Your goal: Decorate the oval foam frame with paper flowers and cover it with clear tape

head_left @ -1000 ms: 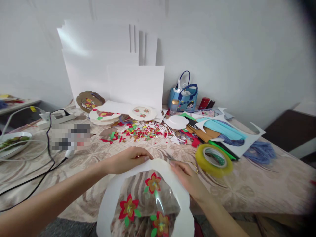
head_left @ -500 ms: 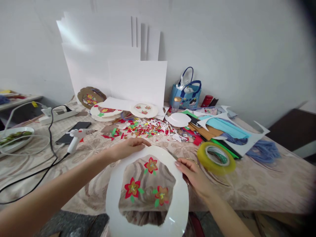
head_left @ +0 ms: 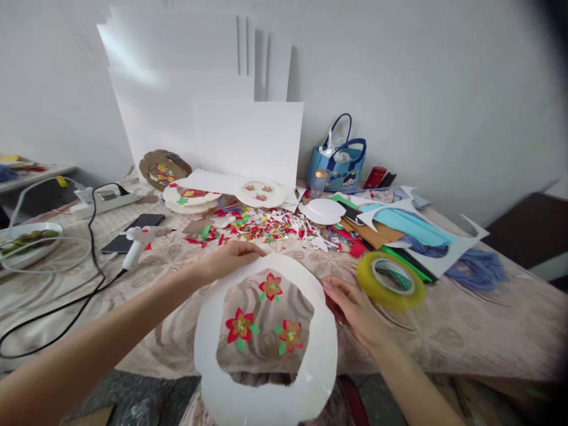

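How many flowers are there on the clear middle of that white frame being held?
3: the top flower, the left flower and the right flower, all within the white frame. None looks hidden.

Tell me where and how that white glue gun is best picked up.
I'd take the glue gun by its handle, coming from the near side: the handle slants toward the viewer, while the nozzle points right, leaving the handle within easier reach. Mind the black cord at its end.
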Demonstrator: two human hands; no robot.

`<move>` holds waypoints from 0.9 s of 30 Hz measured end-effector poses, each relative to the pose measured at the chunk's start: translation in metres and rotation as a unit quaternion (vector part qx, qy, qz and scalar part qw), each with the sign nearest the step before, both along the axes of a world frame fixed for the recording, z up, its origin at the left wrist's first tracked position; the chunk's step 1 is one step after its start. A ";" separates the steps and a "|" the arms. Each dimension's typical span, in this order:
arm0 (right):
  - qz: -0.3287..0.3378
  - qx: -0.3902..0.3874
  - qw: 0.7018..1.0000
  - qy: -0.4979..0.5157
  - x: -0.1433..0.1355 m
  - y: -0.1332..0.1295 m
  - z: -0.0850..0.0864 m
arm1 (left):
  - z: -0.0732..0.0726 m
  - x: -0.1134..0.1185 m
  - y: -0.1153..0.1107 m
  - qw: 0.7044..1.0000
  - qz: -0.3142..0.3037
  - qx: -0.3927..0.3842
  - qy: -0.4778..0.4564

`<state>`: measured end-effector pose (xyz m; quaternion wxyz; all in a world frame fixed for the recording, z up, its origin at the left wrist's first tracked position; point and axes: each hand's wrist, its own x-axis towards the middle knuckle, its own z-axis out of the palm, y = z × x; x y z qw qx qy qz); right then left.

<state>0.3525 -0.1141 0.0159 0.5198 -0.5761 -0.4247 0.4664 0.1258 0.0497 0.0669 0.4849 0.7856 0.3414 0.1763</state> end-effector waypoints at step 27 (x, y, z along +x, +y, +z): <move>-0.083 0.019 0.996 0.027 -0.017 -0.032 -0.011 | -0.028 -0.022 -0.015 0.965 0.212 -0.119 -0.100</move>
